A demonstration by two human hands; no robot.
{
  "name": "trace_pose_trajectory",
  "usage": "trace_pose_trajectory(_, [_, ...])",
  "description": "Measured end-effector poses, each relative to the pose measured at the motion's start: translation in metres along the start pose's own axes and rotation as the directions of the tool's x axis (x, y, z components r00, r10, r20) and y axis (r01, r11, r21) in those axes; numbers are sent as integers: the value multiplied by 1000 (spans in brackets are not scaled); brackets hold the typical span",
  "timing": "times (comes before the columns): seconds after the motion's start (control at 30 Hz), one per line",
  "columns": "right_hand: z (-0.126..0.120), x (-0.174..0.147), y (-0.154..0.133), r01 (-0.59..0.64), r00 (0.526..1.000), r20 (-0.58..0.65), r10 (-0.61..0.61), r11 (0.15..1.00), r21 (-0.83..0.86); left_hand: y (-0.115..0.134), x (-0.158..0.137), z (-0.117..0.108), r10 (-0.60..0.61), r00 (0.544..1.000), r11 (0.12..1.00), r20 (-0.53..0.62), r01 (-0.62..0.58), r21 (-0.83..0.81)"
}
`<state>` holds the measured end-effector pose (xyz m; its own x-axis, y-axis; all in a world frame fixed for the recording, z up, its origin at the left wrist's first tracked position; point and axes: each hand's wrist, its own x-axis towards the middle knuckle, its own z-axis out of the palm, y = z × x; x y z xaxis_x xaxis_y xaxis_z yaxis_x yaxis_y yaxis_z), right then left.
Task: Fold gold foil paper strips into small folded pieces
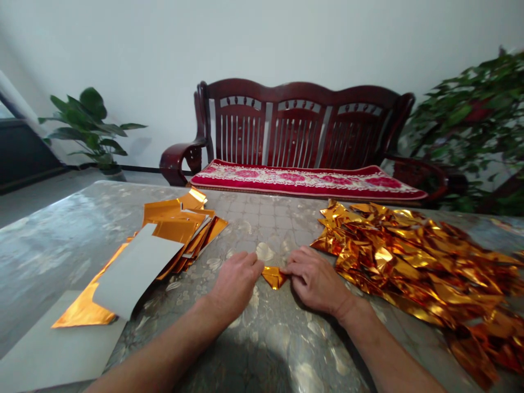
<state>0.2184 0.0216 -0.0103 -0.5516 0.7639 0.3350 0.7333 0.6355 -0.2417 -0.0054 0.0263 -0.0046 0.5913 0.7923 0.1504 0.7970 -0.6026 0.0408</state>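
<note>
folded foil point(273, 278): ends hidden by fingers point(255, 263) | foil heap point(413, 262), leafy plant point(458, 114): cut off right

Gold foil point(273, 278), red floral cushion point(305, 180)

The folded paper point(273, 277) is a small piece of shiny gold foil, creased into a squat shape, with a wide, nearly straight far edge and sides that narrow to a blunt tip facing the person. A triangular facet shows near its right side, in a deeper orange. It lies at the counter point(262, 349), its left end held by the left hand point(238, 283), its right end by the right hand point(316, 279).
</note>
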Motion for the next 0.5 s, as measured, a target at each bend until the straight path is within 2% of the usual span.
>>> trace_pose_trajectory(0.23, [2,6,2,-231,973,16,231,970,72,9,2,-3,-67,997,998,-33,66,-7])
trace_pose_trajectory(0.33, [5,8,1,-275,961,41,273,957,92,9,9,0,-118,992,993,-34,117,-5])
trace_pose_trajectory(0.5, [3,9,-2,-288,957,57,283,951,116,3,14,4,-222,975,963,11,221,-152])
